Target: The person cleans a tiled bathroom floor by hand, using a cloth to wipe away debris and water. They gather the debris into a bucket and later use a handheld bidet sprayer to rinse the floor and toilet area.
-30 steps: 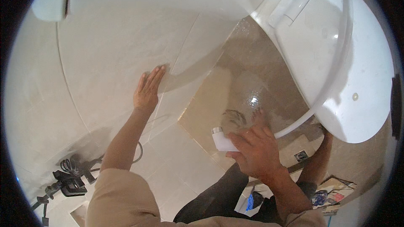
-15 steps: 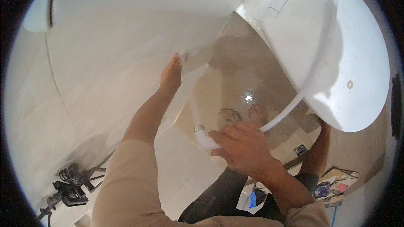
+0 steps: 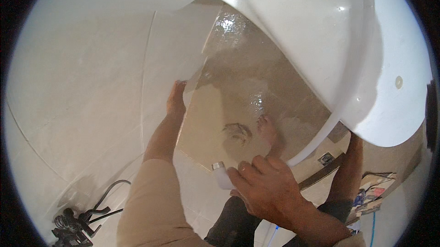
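My right hand [image 3: 270, 190] is wrapped round the handle of a white handheld sprayer [image 3: 223, 176], whose silver-coloured head points up and left. Its white hose [image 3: 321, 137] curves up from behind the hand, across a large white curved bathroom fixture [image 3: 298, 32]. At the left, my left hand [image 3: 176, 98] reaches out to the pale tiled wall [image 3: 105, 77]. I see that hand nearly edge-on, fingers seemingly stretched along the surface, and its palm is hidden. Below lies a wet brownish floor [image 3: 206, 119] with bright glints.
A bare foot [image 3: 268, 130] stands on the wet floor, beside a dark smudge [image 3: 237, 131]. Further right is a small square floor drain [image 3: 326, 158]. A black device with coiled cable [image 3: 68, 226] sits low at the left. Several colourful flat items [image 3: 371, 192] lie at the lower right.
My left hand has moved down and slightly left along the wall. My right hand has lowered a little with the sprayer. The view has shifted, showing more wet floor at the top.
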`<state>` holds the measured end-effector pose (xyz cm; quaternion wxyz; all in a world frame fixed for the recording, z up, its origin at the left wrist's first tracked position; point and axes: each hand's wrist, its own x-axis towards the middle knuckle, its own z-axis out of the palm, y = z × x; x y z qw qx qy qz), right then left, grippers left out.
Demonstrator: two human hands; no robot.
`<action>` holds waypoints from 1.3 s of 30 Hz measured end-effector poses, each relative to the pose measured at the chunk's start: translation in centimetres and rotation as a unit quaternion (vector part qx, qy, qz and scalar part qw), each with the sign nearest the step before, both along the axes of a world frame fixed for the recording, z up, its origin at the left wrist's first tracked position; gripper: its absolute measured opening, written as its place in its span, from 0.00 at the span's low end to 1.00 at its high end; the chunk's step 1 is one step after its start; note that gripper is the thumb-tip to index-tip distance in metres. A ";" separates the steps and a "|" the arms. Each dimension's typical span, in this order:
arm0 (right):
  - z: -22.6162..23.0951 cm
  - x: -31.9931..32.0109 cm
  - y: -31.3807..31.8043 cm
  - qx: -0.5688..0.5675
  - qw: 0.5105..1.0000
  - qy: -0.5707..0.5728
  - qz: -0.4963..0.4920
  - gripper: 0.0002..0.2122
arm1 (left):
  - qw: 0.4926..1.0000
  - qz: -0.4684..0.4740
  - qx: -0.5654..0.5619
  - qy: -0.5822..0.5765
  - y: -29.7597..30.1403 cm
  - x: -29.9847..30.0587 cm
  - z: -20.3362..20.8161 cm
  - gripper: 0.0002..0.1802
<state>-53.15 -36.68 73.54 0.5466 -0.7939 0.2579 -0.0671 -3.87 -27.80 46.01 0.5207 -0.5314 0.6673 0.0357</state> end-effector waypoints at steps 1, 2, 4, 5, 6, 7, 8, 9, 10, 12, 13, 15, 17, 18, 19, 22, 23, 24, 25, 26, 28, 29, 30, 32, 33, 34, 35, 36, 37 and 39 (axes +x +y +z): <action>0.0 0.3 0.2 -0.007 1.000 -0.004 -0.010 0.22 | 1.000 -0.018 -0.001 0.005 0.5 0.5 1.1 0.39; 0.0 0.6 0.3 -0.015 1.000 -0.008 -0.021 0.22 | 0.997 -0.069 -0.030 0.000 -0.3 0.9 0.9 0.39; 0.0 1.2 0.0 -0.013 0.999 0.017 -0.024 0.22 | 0.980 -0.173 -0.093 0.004 -9.1 -5.0 2.8 0.39; 0.3 1.6 0.0 -0.012 1.000 0.018 -0.016 0.22 | 0.978 -0.180 -0.105 -0.013 -10.0 -4.8 2.6 0.39; 0.4 1.7 -0.1 -0.011 1.000 0.011 -0.013 0.22 | 0.974 -0.189 -0.121 -0.028 -11.5 -4.7 1.6 0.39; 0.5 1.8 -0.1 -0.010 1.000 0.004 -0.009 0.22 | 0.970 -0.197 -0.136 -0.042 -12.1 -4.5 1.5 0.39; 0.6 1.8 -0.2 -0.008 1.000 -0.004 -0.004 0.22 | 0.976 -0.190 -0.097 -0.048 -11.1 -3.9 2.1 0.39; 0.3 1.7 0.1 -0.013 1.000 -0.005 -0.013 0.22 | 0.979 -0.189 -0.054 -0.048 -9.1 -3.1 1.9 0.39; 0.2 1.7 0.4 -0.018 1.000 -0.006 -0.022 0.22 | 0.981 -0.187 -0.011 -0.049 -7.8 -3.1 2.6 0.39; 0.4 1.4 0.5 -0.027 0.999 0.001 -0.028 0.22 | 0.985 -0.157 0.008 -0.066 -6.8 -3.9 5.3 0.40; 0.7 1.0 0.2 -0.031 0.999 0.010 -0.025 0.22 | 0.987 -0.140 0.018 -0.077 -6.9 -4.6 7.3 0.41; 2.0 1.7 0.2 -0.041 0.999 -0.011 -0.028 0.22 | 0.985 -0.140 -0.034 -0.094 -7.7 -5.5 13.3 0.40; 4.1 2.6 0.1 -0.047 0.997 -0.047 -0.037 0.23 | 0.980 -0.139 -0.093 -0.108 -7.5 -5.1 19.5 0.40; 5.5 3.3 -0.2 -0.049 0.995 -0.078 -0.035 0.23 | 0.976 -0.139 -0.127 -0.113 -7.0 -4.5 22.8 0.40; 6.9 4.3 -0.5 -0.049 0.993 -0.104 -0.034 0.23 | 0.971 -0.141 -0.160 -0.112 -6.7 -4.1 25.7 0.40; 12.3 6.7 -2.0 -0.060 0.979 -0.185 -0.055 0.24 | 0.927 -0.089 -0.345 -0.115 -6.5 -2.3 36.0 0.37; 13.6 7.1 -2.4 -0.066 0.974 -0.204 -0.069 0.25 | 0.897 -0.077 -0.425 -0.090 -7.7 -3.0 39.3 0.37; 14.8 7.3 -3.0 -0.062 0.972 -0.213 -0.074 0.25 | 0.861 -0.064 -0.501 -0.068 -8.2 -3.6 41.9 0.37; 15.7 7.8 -3.2 -0.057 0.971 -0.219 -0.079 0.25 | 0.854 -0.064 -0.513 -0.058 -7.7 -2.8 42.0 0.37; 16.6 8.2 -3.2 -0.053 0.969 -0.225 -0.085 0.25 | 0.847 -0.066 -0.525 -0.045 -7.5 -1.4 40.9 0.37; 17.1 8.3 -3.2 -0.077 0.975 -0.198 -0.070 0.24 | 0.883 -0.099 -0.457 -0.047 -8.5 -2.0 39.2 0.36; 16.9 7.9 -3.1 -0.086 0.978 -0.182 -0.055 0.24 | 0.919 -0.125 -0.369 -0.062 -8.9 -3.9 37.8 0.35; 16.9 7.5 -2.8 -0.081 0.984 -0.153 -0.051 0.23 | 0.944 -0.152 -0.284 -0.072 -9.8 -4.6 36.3 0.35; 15.9 5.9 -2.5 -0.078 0.992 -0.090 -0.044 0.23 | 0.959 -0.198 -0.189 -0.077 -12.9 -5.9 32.5 0.35; 14.8 5.2 -2.1 -0.081 0.993 -0.054 -0.064 0.22 | 0.957 -0.217 -0.177 -0.074 -14.6 -6.4 30.5 0.35; 13.4 4.5 -1.4 -0.083 0.993 -0.018 -0.083 0.21 | 0.955 -0.237 -0.165 -0.070 -16.0 -7.1 28.4 0.36; 11.9 3.9 -0.9 -0.085 0.991 0.017 -0.101 0.20 | 0.958 -0.216 -0.180 -0.050 -17.2 -7.8 26.2 0.34; 10.6 3.3 -0.6 -0.095 0.988 0.036 -0.119 0.20 | 0.961 -0.195 -0.194 -0.030 -18.3 -8.6 24.3 0.33; 9.0 3.0 -0.3 -0.107 0.983 0.051 -0.138 0.20 | 0.962 -0.175 -0.208 -0.014 -19.0 -9.5 22.6 0.32; 7.4 3.0 -0.3 -0.107 0.980 0.075 -0.149 0.19 | 0.982 -0.028 -0.172 0.076 -18.7 -12.3 18.6 0.30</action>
